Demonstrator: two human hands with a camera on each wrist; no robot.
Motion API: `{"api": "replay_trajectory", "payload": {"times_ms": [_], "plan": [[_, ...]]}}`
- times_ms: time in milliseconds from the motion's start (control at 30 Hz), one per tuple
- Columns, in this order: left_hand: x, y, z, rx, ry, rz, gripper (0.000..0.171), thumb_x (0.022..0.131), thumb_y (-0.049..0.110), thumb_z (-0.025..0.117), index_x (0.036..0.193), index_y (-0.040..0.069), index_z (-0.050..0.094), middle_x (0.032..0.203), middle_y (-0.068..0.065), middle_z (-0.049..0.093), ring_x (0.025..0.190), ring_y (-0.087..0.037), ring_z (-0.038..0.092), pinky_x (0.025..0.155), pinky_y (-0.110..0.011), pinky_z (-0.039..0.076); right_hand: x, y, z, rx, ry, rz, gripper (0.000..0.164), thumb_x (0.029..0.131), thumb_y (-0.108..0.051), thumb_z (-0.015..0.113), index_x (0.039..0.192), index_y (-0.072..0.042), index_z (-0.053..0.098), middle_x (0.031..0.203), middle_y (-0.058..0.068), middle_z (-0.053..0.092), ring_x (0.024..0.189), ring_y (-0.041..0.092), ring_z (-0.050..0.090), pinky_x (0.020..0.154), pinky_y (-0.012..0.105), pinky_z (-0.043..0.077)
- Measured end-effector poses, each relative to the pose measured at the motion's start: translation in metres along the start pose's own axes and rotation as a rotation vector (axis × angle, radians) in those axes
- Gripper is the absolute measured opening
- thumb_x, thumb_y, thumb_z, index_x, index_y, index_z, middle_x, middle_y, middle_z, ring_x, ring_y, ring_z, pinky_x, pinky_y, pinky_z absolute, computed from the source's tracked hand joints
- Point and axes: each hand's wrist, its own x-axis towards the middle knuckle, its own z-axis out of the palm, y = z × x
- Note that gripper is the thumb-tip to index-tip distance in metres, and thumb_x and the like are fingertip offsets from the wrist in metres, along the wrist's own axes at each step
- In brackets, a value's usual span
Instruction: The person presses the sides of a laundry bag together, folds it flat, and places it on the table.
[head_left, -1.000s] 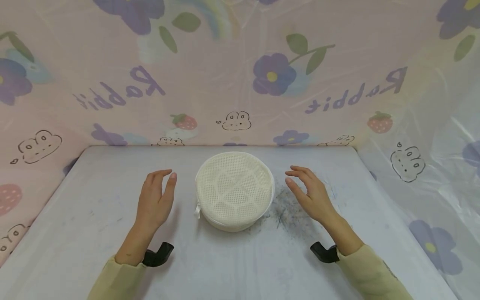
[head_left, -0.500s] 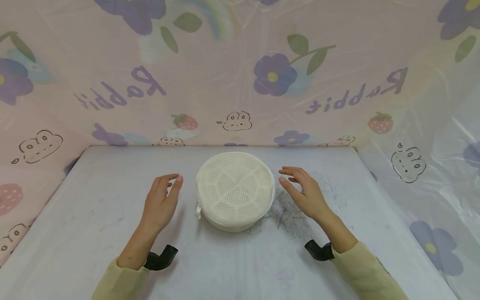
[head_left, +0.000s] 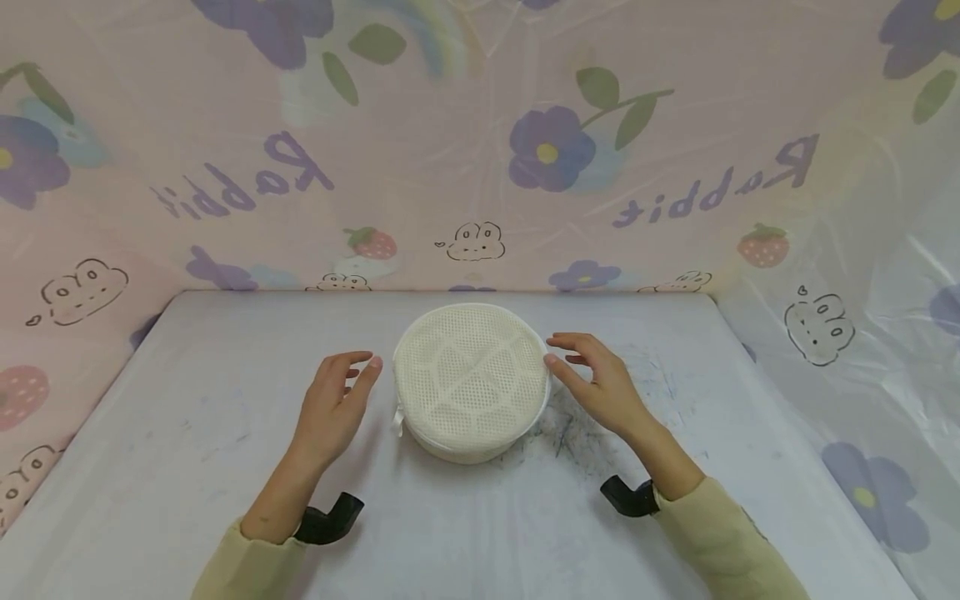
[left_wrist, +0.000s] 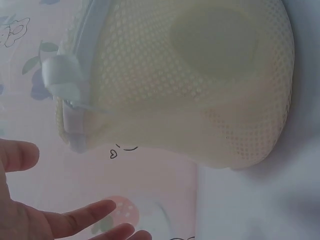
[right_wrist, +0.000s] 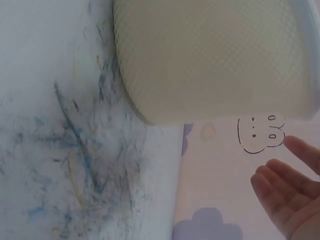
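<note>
A round cream mesh laundry bag (head_left: pixel 471 379) with a zipped rim stands on the white table, in the middle of the head view. A white zipper tab (head_left: pixel 398 421) hangs at its left side. My left hand (head_left: pixel 335 408) hovers just left of the bag, fingers loosely bent and holding nothing; the left wrist view shows a gap between fingers and mesh (left_wrist: pixel 200 90). Close to the bag's right edge is my right hand (head_left: pixel 600 385), its fingers relaxed. In the right wrist view its fingers stand apart from the mesh side (right_wrist: pixel 210 60).
The white table (head_left: pixel 465 533) has dark smudges (head_left: pixel 581 425) right of the bag. A pink printed curtain (head_left: pixel 420 167) rises behind it and along the sides. Each wrist bears a black curved mount, such as the left mount (head_left: pixel 330 521).
Both hands have moved inward toward the bag, the left one to the right and the right one to the left. The bag has stayed in place.
</note>
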Motion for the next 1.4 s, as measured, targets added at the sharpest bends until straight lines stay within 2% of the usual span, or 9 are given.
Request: {"api": "replay_trajectory", "payload": {"times_ms": [267, 433, 833, 1133, 1400], "plan": [[-0.002, 0.006, 0.004, -0.012, -0.054, -0.048, 0.054, 0.099, 0.046, 0.045, 0.133, 0.006, 0.051, 0.141, -0.014, 0.042, 0.124, -0.032, 0.045, 0.098, -0.051, 0.040, 0.006, -0.005, 0.005, 0.008, -0.020, 0.020, 0.045, 0.095, -0.029, 0.060, 0.131, -0.003, 0.054, 0.132, 0.013, 0.056, 0.120, 0.031, 0.054, 0.096, 0.049, 0.047], [-0.005, 0.009, 0.009, -0.018, -0.078, -0.058, 0.053, 0.097, 0.045, 0.051, 0.134, 0.009, 0.050, 0.141, -0.012, 0.042, 0.125, -0.031, 0.045, 0.100, -0.050, 0.040, 0.009, -0.008, 0.008, 0.016, -0.028, 0.017, 0.045, 0.095, -0.030, 0.060, 0.131, -0.004, 0.054, 0.131, 0.013, 0.056, 0.120, 0.030, 0.055, 0.096, 0.046, 0.048], [-0.010, 0.014, 0.019, -0.013, -0.114, -0.059, 0.058, 0.094, 0.043, 0.057, 0.136, 0.004, 0.047, 0.141, -0.012, 0.042, 0.124, -0.032, 0.047, 0.100, -0.048, 0.042, 0.010, -0.014, 0.013, 0.059, -0.063, 0.086, 0.051, 0.094, -0.037, 0.060, 0.135, -0.008, 0.050, 0.132, 0.012, 0.056, 0.114, 0.032, 0.058, 0.091, 0.050, 0.049], [-0.008, 0.016, 0.027, 0.011, -0.106, -0.047, 0.059, 0.091, 0.044, 0.061, 0.131, 0.002, 0.051, 0.134, -0.012, 0.047, 0.110, -0.027, 0.053, 0.088, -0.039, 0.047, 0.012, -0.016, 0.016, 0.077, -0.092, 0.144, 0.053, 0.094, -0.042, 0.058, 0.137, -0.011, 0.049, 0.131, 0.012, 0.058, 0.109, 0.033, 0.060, 0.086, 0.047, 0.052], [-0.007, 0.016, 0.032, 0.065, -0.111, -0.022, 0.057, 0.086, 0.046, 0.065, 0.120, 0.002, 0.056, 0.110, -0.010, 0.052, 0.095, -0.026, 0.052, 0.068, -0.028, 0.042, 0.015, -0.017, 0.020, 0.100, -0.102, 0.154, 0.054, 0.095, -0.040, 0.057, 0.139, -0.011, 0.046, 0.127, 0.012, 0.060, 0.105, 0.030, 0.060, 0.084, 0.044, 0.052]]}}
